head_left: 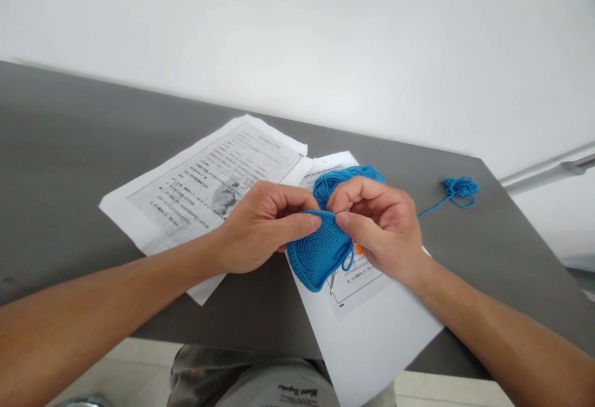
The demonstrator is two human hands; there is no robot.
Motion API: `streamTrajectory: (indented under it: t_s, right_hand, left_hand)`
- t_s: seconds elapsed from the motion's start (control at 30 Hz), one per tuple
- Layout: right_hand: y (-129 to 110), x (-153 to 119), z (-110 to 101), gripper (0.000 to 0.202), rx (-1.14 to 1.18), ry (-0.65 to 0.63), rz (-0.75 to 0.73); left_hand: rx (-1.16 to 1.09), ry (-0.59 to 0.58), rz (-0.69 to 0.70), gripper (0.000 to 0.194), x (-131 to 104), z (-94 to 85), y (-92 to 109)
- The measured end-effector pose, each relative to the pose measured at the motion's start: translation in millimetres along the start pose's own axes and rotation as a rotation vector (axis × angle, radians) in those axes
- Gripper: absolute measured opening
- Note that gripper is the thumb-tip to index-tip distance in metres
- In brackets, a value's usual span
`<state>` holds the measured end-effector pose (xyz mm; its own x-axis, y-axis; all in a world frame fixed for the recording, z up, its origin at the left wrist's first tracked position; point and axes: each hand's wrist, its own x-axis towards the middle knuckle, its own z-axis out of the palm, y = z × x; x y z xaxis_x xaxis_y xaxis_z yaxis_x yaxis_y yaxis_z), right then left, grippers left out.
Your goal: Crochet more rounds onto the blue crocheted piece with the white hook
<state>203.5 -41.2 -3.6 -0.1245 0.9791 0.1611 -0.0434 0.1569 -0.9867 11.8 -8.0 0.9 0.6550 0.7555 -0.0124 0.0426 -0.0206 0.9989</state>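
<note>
A round blue crocheted piece (pixel 316 252) hangs between both hands over the printed sheets. My left hand (pixel 264 224) pinches its top edge between thumb and fingers. At the upper right corner of the same edge, my right hand (pixel 383 224) closes thumb and fingertips on it. A small yarn loop (pixel 348 259) dangles at the piece's right side. Below it, a thin metal tip (pixel 331 283) shows over the paper. Part of an orange item (pixel 358 248) peeks out under my right hand. A blue yarn skein (pixel 341 179) lies just behind the hands.
Two printed papers lie on the grey table (pixel 65 147): a left sheet (pixel 153 209) and a right sheet (pixel 367 345) overhanging the front edge. A small blue yarn bundle (pixel 460 190) with a trailing strand is at the right. A white wall (pixel 297 41) stands behind.
</note>
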Motion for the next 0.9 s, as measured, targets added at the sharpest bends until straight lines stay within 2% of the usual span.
streamTrajectory:
  t_s: [0.9]
  right_hand:
    - [-4.2,0.0,0.9,0.008,-0.084,-0.02,-0.041]
  left_hand:
    - [-0.01,-0.032,-0.028,0.023,-1.3,-0.7,2.1]
